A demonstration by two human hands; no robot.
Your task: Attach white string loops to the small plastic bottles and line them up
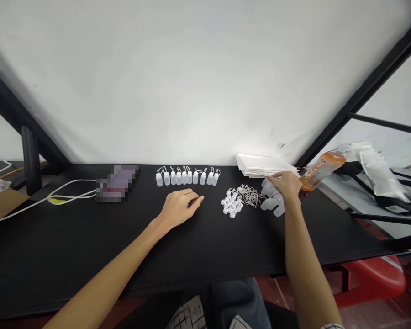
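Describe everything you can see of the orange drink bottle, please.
The plastic drink bottle looks clear and holds orange liquid, with a printed orange label too blurred to read. It sits at the right end of the black table, leaning toward the upper right, just beyond the right hand; contact cannot be told.

The black tabletop (89, 246) carries a row of small white plastic dropper bottles (185, 177) standing upright along its far edge at 12 o'clock, with a pixelated flat item (117, 183) at 11 o'clock and a looped white cable (71, 194) lying at 10 o'clock. At 1 o'clock lie a cluster of small white caps (231, 202) and, touching it, a tangle of thin beige cords (248, 195), with translucent plastic pieces (271, 197) just beside them. A stack of white paper (263, 165) rests at the far edge at 2 o'clock, partly overhanging the tabletop.
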